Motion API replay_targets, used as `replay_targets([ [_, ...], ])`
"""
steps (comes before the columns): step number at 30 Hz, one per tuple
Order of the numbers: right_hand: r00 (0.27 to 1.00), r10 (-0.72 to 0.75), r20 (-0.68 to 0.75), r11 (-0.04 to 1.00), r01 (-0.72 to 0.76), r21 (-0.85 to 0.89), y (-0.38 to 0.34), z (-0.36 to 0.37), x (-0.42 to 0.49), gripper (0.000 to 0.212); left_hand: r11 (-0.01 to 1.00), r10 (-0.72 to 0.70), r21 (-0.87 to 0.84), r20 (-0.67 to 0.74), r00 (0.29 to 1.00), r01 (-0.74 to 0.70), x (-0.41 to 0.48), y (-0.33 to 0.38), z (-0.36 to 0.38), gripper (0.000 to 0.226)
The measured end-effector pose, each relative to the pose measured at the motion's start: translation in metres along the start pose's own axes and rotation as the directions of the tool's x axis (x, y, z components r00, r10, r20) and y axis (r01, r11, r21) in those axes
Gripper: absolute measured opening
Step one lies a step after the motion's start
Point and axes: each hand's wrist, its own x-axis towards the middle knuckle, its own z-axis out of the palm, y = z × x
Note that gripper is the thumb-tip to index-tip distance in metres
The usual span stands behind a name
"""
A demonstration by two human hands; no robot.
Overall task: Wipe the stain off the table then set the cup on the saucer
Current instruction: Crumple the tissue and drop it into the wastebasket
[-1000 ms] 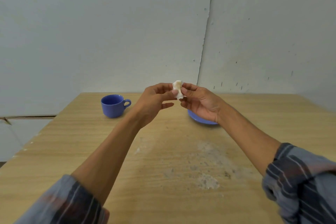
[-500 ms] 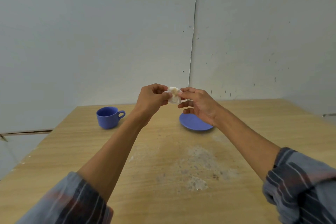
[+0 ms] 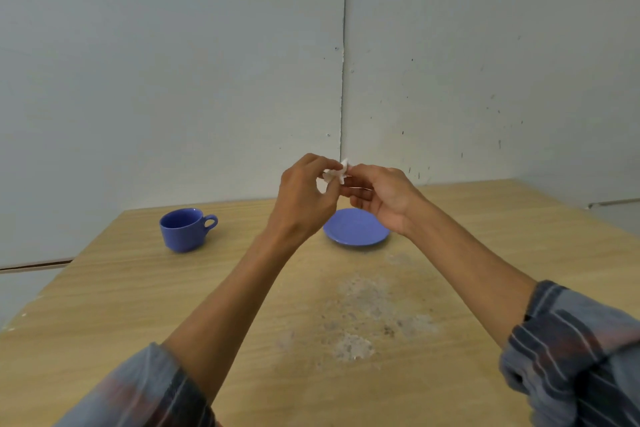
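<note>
Since the earlier frames both hands have risen slightly against the wall and drawn closer over the wad; cup and saucer now sit a little lower in frame, with the saucer showing more fully below the hands.

Left to right:
- Sleeve, plaid, lower left corner, pushed up the forearm.
- Cup (image 3: pixel 183 229), blue, upright, left of centre on the table (image 3: pixel 104 305), handle pointing right. Well apart from the saucer.
- Left hand (image 3: pixel 306 194), centre frame, raised off the table. Fingers curled in, tips pinching the wad.
- Wad (image 3: pixel 336 174), small, white, crumpled, tissue or cloth, cannot tell which. Held between the fingertips of both hands, in the air above the saucer's far edge.
- Right hand (image 3: pixel 379 196), palm partly up, thumb and forefinger closed narrow on the wad's right side.
- Saucer (image 3: pixel 355 227), blue, flat on the table, just below the hands, partly hidden by the right wrist.
- Stain (image 3: pixel 363 319), pale, speckled patch, lower centre, between the forearms, nearer than the saucer.
- Right sleeve, lower right corner.
</note>
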Motion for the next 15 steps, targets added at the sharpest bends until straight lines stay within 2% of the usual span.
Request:
replay_targets([
  [5,0.999,0.031,-0.03,0.999,-0.032,-0.037,-0.011,-0.032,-0.019,0.024,0.993,-0.029,-0.108,0.087,0.996,0.039,-0.001,0.015,0.022,0.026],
  [10,0.987,-0.06,-0.152,0.984,0.033,-0.174,-0.009,-0.08,-0.05,0.022,0.935,-0.166,-0.288,0.167,0.972,0.209,-0.006,0.045,0.055,0.009],
  [15,0.972,-0.118,-0.205,0.993,0.119,-0.008,-0.007,-0.146,-0.096,0.026,0.827,-0.148,-0.446,0.414,0.898,0.341,-0.022,0.09,0.101,0.009],
])
